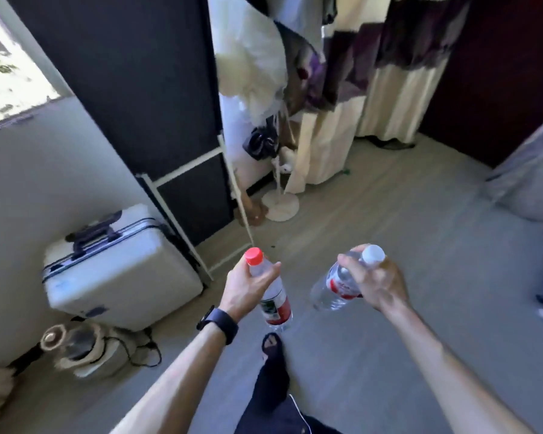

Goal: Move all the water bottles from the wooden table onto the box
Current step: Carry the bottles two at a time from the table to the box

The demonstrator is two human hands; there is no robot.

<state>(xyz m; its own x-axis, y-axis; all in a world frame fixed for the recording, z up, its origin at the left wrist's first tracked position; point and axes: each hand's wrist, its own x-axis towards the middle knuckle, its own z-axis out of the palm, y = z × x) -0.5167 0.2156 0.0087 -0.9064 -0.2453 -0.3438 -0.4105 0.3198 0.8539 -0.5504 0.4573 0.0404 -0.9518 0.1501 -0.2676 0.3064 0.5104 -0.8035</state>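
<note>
Over a grey plank floor [389,245] beside a white hard-shell suitcase [116,270], the left hand [248,286] grips a red-capped clear plastic water bottle [271,296] and the right hand [378,283] a white-capped clear plastic water bottle [339,286], apparently mid-carry; neither table nor box shows, so next comes finding the box.

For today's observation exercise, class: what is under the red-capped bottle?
Under the red-capped bottle, which the left hand grips, show grey floor and the person's foot in a dark open-toed shoe. The floor directly behind the bottle is covered.
</note>
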